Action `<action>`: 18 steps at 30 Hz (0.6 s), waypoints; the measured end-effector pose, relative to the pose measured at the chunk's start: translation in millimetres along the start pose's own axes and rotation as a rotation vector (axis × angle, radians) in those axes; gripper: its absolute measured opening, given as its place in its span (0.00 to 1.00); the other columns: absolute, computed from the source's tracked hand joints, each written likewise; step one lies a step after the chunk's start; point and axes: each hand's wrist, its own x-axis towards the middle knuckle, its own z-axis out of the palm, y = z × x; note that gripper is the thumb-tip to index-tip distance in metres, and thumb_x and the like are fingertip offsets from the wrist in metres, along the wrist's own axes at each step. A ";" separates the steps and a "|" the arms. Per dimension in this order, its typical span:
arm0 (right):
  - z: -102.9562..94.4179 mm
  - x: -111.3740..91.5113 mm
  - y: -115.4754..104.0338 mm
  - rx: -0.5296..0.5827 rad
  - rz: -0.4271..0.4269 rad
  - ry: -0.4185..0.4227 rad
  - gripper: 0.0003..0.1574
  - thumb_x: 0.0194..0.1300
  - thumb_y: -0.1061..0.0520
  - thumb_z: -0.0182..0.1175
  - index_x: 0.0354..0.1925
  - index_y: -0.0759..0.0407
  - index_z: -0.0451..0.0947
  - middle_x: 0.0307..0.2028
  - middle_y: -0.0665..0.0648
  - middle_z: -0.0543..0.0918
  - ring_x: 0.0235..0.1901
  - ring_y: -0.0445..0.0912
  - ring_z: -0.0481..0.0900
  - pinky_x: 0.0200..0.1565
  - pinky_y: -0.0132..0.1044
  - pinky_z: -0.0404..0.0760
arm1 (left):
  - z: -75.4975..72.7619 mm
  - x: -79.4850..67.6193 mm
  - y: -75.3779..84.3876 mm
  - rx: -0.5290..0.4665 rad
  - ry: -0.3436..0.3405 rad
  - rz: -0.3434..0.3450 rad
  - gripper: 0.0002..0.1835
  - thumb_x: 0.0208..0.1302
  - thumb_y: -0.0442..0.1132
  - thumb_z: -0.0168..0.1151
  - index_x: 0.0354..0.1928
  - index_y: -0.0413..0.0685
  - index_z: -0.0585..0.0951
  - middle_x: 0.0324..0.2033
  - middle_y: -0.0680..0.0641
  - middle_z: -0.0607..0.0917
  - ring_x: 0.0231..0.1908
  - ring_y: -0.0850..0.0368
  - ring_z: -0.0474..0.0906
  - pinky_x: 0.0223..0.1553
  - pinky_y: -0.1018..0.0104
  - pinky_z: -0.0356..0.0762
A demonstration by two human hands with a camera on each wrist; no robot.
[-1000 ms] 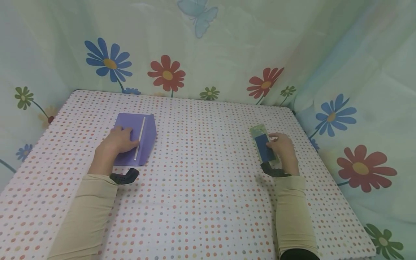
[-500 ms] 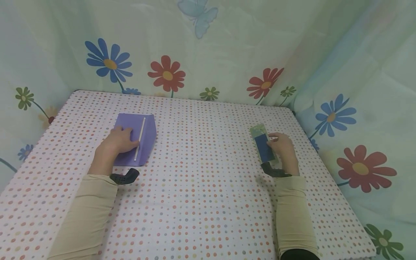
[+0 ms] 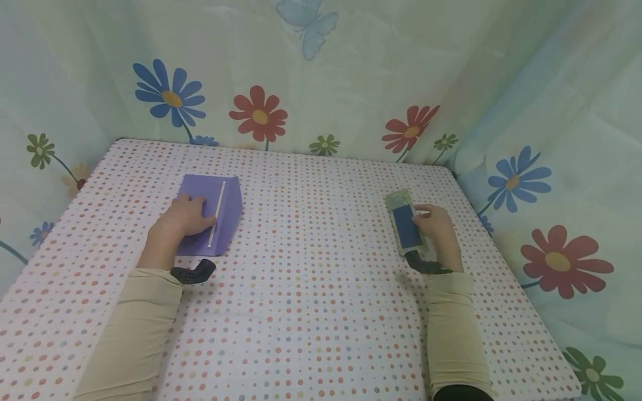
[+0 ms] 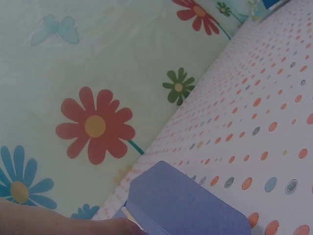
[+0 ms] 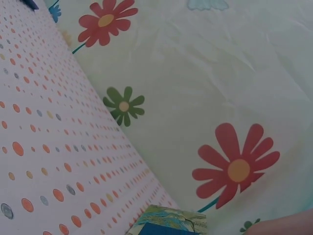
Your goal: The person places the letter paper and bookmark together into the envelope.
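Under our left hand [image 3: 183,219], thumb and fingers spread, we saw a purple envelope [image 3: 232,214]; our right hand [image 3: 438,227] touched a blue-and-green packet [image 3: 407,225] to its left, gripped or not we couldn't tell.

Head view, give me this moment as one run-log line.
left hand: rests on purple envelope by white strip | right hand: holds blue-and-green card by right edge

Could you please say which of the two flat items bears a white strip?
The purple envelope under the left hand bears the white strip; the green-and-blue item at the right hand shows none.
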 end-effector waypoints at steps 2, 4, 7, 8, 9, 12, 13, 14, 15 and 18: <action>1.5 1.2 -0.2 0.027 0.008 0.003 0.29 0.69 0.59 0.50 0.67 0.62 0.64 0.59 0.71 0.73 0.56 0.63 0.74 0.56 0.54 0.74 | 0.3 0.6 -0.2 -0.001 -0.001 -0.003 0.40 0.64 0.51 0.51 0.69 0.29 0.54 0.66 0.20 0.50 0.66 0.20 0.44 0.60 0.29 0.57; 2.4 2.4 -0.1 0.048 0.010 0.002 0.29 0.69 0.59 0.50 0.67 0.62 0.64 0.59 0.71 0.73 0.55 0.62 0.75 0.54 0.52 0.76 | 0.5 0.9 -0.1 -0.002 -0.002 -0.005 0.40 0.65 0.51 0.51 0.69 0.30 0.54 0.66 0.21 0.50 0.66 0.20 0.45 0.60 0.29 0.57; 2.6 3.2 -0.1 0.064 0.013 -0.005 0.29 0.69 0.59 0.50 0.67 0.62 0.63 0.58 0.70 0.74 0.53 0.59 0.76 0.47 0.45 0.78 | 0.9 1.4 -0.2 -0.006 -0.004 -0.008 0.40 0.65 0.51 0.51 0.69 0.30 0.54 0.66 0.21 0.50 0.66 0.21 0.44 0.61 0.29 0.57; 2.4 3.1 -0.2 0.067 0.014 -0.008 0.29 0.69 0.59 0.50 0.67 0.61 0.63 0.58 0.70 0.74 0.52 0.58 0.77 0.44 0.43 0.78 | 1.0 1.4 0.0 -0.006 -0.004 -0.008 0.40 0.65 0.51 0.51 0.69 0.30 0.54 0.66 0.21 0.49 0.66 0.21 0.44 0.61 0.29 0.57; 2.3 3.3 0.0 0.071 0.012 -0.014 0.29 0.69 0.59 0.50 0.67 0.62 0.63 0.58 0.70 0.74 0.51 0.57 0.76 0.42 0.40 0.77 | 1.0 1.6 -0.3 -0.005 -0.003 -0.007 0.40 0.65 0.51 0.51 0.69 0.30 0.54 0.66 0.21 0.49 0.66 0.20 0.44 0.61 0.29 0.56; 2.1 3.7 0.6 0.082 0.012 -0.022 0.30 0.69 0.59 0.51 0.68 0.61 0.63 0.59 0.70 0.74 0.50 0.56 0.76 0.41 0.38 0.76 | 1.6 2.5 -0.6 -0.005 -0.002 -0.010 0.40 0.65 0.51 0.51 0.70 0.30 0.54 0.66 0.21 0.49 0.66 0.21 0.44 0.61 0.29 0.56; 2.5 4.1 1.0 0.087 0.011 -0.021 0.30 0.69 0.59 0.51 0.68 0.61 0.63 0.59 0.70 0.73 0.50 0.56 0.76 0.41 0.38 0.76 | 1.7 2.7 -0.8 -0.005 -0.003 -0.011 0.40 0.65 0.51 0.51 0.70 0.30 0.54 0.66 0.21 0.49 0.66 0.21 0.44 0.61 0.29 0.56; 3.0 4.6 1.0 0.101 0.014 -0.022 0.30 0.69 0.59 0.51 0.68 0.61 0.63 0.59 0.70 0.73 0.51 0.56 0.77 0.41 0.38 0.76 | 1.6 2.8 -1.0 -0.005 -0.004 -0.011 0.40 0.65 0.51 0.51 0.70 0.30 0.54 0.66 0.21 0.49 0.66 0.20 0.44 0.61 0.29 0.56; 3.5 5.5 1.2 0.111 0.017 -0.022 0.30 0.69 0.59 0.52 0.68 0.61 0.63 0.59 0.70 0.73 0.52 0.57 0.76 0.41 0.38 0.77 | 1.9 3.4 -1.3 -0.006 -0.003 -0.013 0.40 0.65 0.51 0.51 0.70 0.30 0.54 0.66 0.21 0.49 0.66 0.21 0.44 0.61 0.29 0.56; 5.8 8.3 1.5 0.159 0.039 -0.018 0.30 0.69 0.59 0.52 0.68 0.59 0.63 0.59 0.68 0.74 0.52 0.56 0.77 0.35 0.33 0.77 | 1.9 3.9 -1.4 -0.006 -0.004 -0.015 0.40 0.65 0.51 0.51 0.70 0.31 0.54 0.66 0.21 0.49 0.66 0.21 0.44 0.61 0.29 0.56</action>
